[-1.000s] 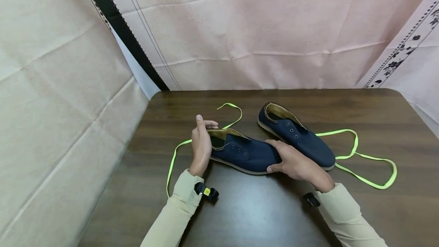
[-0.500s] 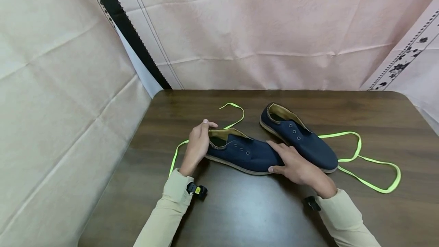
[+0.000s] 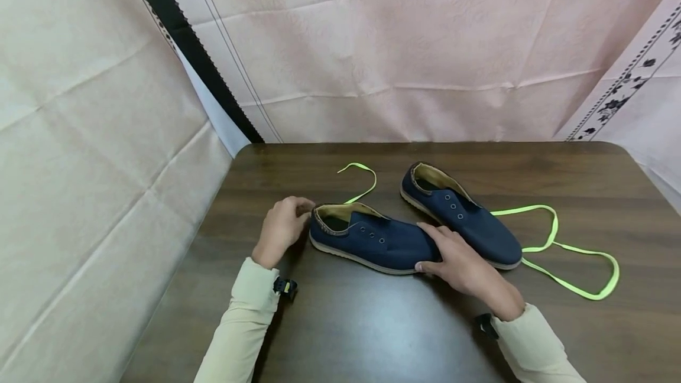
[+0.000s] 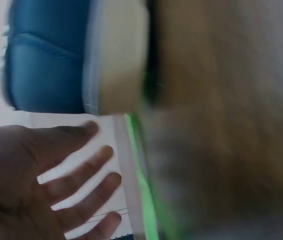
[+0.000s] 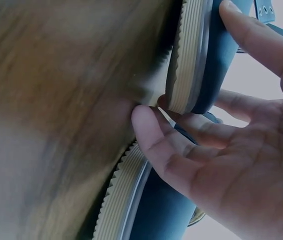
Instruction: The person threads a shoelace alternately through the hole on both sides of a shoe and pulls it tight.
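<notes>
Two navy canvas shoes lie on the dark wooden table. Around the toe of the nearer shoe (image 3: 372, 244), my right hand (image 3: 457, 262) has its thumb on the near side and its fingers on the far side. In the right wrist view the thumb (image 5: 254, 37) presses the navy upper. My left hand (image 3: 282, 226) is just left of that shoe's heel. Its fingers are spread and hold nothing in the left wrist view, beneath the heel (image 4: 51, 60). A neon green lace (image 4: 142, 185) runs close to those fingertips.
The other navy shoe (image 3: 465, 217) lies at an angle behind the right hand, its toe close to it. A looped green lace (image 3: 585, 295) spreads to the right. Another lace end (image 3: 372, 179) curls behind the nearer shoe. Pale cloth (image 3: 399, 46) hangs beyond the table (image 3: 346, 336).
My left hand has moved left, away from the nearer shoe's heel, uncovering it. The lace at the left is now hidden by that hand and arm. My right hand has stayed at the toe.
</notes>
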`<state>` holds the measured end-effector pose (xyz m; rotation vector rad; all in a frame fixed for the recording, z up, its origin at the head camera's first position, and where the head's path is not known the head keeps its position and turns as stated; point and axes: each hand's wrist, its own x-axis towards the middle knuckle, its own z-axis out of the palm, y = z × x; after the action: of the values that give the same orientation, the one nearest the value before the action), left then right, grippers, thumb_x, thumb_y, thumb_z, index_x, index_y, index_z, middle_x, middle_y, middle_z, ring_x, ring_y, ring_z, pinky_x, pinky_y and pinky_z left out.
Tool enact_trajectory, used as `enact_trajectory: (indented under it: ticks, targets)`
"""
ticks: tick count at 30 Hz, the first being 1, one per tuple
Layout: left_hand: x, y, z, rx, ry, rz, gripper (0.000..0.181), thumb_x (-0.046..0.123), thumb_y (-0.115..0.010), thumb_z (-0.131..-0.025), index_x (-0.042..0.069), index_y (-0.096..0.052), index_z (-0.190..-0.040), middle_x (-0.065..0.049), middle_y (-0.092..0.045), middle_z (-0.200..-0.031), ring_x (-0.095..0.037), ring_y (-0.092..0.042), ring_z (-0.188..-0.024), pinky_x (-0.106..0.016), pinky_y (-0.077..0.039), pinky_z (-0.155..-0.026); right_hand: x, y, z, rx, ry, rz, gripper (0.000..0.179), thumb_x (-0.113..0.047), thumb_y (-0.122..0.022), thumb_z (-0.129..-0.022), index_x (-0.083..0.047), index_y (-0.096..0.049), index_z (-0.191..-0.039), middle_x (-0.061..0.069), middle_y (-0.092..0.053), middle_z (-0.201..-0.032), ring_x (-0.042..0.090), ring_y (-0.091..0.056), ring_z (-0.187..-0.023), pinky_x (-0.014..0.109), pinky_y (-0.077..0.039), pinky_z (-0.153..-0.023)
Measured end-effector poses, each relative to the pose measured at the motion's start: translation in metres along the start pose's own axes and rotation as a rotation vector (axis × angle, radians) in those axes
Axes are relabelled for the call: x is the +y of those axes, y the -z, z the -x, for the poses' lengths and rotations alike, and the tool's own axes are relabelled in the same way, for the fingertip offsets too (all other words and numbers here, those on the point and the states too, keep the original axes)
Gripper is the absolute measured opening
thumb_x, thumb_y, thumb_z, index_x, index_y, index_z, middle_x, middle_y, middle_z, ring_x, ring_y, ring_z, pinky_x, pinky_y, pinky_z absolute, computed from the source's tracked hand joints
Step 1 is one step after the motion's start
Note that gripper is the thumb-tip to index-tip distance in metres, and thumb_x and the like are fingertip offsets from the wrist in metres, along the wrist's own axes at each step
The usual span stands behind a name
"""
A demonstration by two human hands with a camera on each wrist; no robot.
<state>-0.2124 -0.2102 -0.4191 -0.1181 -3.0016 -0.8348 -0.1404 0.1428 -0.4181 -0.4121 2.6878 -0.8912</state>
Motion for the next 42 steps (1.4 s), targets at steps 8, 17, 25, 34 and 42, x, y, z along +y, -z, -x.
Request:
enact_trajectory:
  ticks: [8,17,25,34,42]
  targets:
    - [-0.001,-0.01,0.001,0.04,-0.02,-0.241,0.013,0.017,-0.079,-0.096,0.017,-0.084,-0.109,-0.01,-0.079,-0.109,-0.035,-0.073,-0.08,-0.05,-0.057,-0.064,0.0,-0.001,0.001,0.033,0.014,0.007,0.083,-0.029,-0.08,-0.096,-0.002,-0.037,-0.161,0.032,-0.041,-0.157,0.053,-0.038,-0.144,0.068,-0.036,-0.113]
    - [-0.001,-0.016,0.001,-0.003,-0.057,-0.264,0.017,0.011,-0.063,-0.104,0.01,-0.075,-0.092,-0.011,-0.073,-0.087,-0.029,-0.069,-0.073,-0.048,-0.056,-0.063,0.001,-0.006,0.002,0.024,-0.001,-0.002,0.082,-0.028,-0.08,-0.097,-0.002,-0.036,-0.161,0.032,-0.04,-0.158,0.054,-0.037,-0.144,0.068,-0.036,-0.112]
    - [0.006,-0.006,0.008,0.063,-0.041,0.211,0.014,0.013,-0.044,-0.114,0.004,-0.054,-0.117,-0.011,-0.059,-0.085,-0.019,-0.048,-0.057,-0.034,-0.042,-0.056,-0.004,-0.006,0.006,0.062,0.004,-0.002,0.077,-0.03,-0.074,-0.101,0.001,-0.036,-0.16,0.034,-0.038,-0.157,0.055,-0.037,-0.144,0.069,-0.037,-0.111]
    - [0.042,0.002,0.03,0.168,-0.096,0.537,0.011,0.014,-0.044,-0.112,0.007,-0.051,-0.115,-0.005,-0.04,-0.077,-0.017,-0.033,-0.057,-0.031,-0.034,-0.061,-0.036,-0.012,0.017,0.311,0.063,-0.065,0.051,-0.023,-0.072,-0.103,0.0,-0.057,-0.146,0.026,-0.053,-0.143,0.043,-0.046,-0.129,0.062,-0.044,-0.101]
    - [0.068,-0.001,0.058,0.122,-0.187,0.696,0.022,0.014,-0.053,-0.112,0.005,-0.072,-0.11,-0.002,-0.049,-0.075,-0.017,-0.043,-0.063,-0.027,-0.035,-0.057,-0.058,-0.034,0.013,0.217,0.169,-0.388,0.028,-0.026,-0.06,-0.11,-0.006,-0.07,-0.127,0.007,-0.071,-0.111,0.023,-0.066,-0.093,0.034,-0.056,-0.078]
